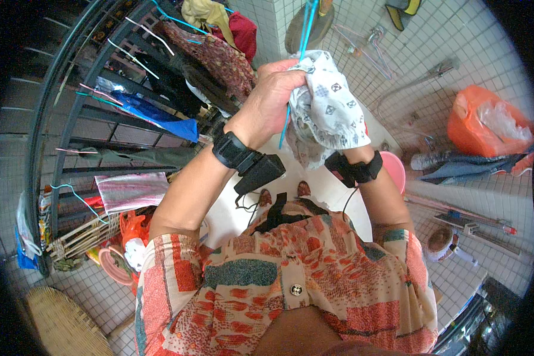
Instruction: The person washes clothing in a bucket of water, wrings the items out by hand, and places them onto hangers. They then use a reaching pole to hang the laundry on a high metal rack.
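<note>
A white cloth garment (338, 107) with small dark printed motifs hangs bunched in front of me at the top centre. My left hand (273, 95) is closed around a light-blue clothes hanger (308, 29) at the left edge of the garment. The hanger's wire rises above the fist and its lower end sticks out beneath it. The garment covers my right hand, which reaches in from below right; only the forearm and the wrist with a black strap show, so its fingers cannot be seen. Another black strap with a box sits on my left wrist.
At left, clothes, among them a blue cloth (160, 118) and a striped towel (131, 192), hang on hangers by a dark metal rack. An orange plastic bag (467, 127) stands at right, near a pink basin (392, 171). A woven basket tray (64, 322) lies lower left.
</note>
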Demonstrator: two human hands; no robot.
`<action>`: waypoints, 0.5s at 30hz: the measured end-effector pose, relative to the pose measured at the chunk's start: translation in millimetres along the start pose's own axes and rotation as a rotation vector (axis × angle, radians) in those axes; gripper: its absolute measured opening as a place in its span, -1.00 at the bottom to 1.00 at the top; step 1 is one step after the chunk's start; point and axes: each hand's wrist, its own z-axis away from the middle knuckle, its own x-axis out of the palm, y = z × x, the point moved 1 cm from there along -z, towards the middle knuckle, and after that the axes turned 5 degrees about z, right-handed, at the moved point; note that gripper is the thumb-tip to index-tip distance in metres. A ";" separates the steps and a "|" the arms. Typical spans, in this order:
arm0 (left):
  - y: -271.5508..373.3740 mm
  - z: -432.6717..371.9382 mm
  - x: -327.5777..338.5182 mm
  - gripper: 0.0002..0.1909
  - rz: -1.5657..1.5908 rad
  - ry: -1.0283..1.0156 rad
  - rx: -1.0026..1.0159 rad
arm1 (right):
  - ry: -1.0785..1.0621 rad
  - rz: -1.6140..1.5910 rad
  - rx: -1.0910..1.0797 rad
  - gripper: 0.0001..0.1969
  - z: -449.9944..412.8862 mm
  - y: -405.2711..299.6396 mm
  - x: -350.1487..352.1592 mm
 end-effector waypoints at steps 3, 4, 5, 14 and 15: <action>-3.2 -6.0 -5.5 -0.66 0.222 0.084 -0.110 | -0.003 -0.061 0.130 -0.70 3.6 25.0 4.3; -3.5 -7.7 -8.3 -0.63 0.073 0.104 -0.035 | -0.009 -0.101 0.195 -0.70 3.4 34.4 3.6; -3.8 -9.7 -8.5 -0.59 -0.076 0.123 0.042 | -0.016 -0.145 0.260 -0.70 4.0 42.6 1.9; -18.8 -19.6 13.2 -0.58 -0.032 0.203 -0.103 | -0.153 -0.416 0.526 -0.70 21.2 62.2 22.4; -15.9 -20.2 11.8 -0.58 -0.034 0.214 -0.100 | -0.170 -0.430 0.535 -0.70 23.4 61.7 25.5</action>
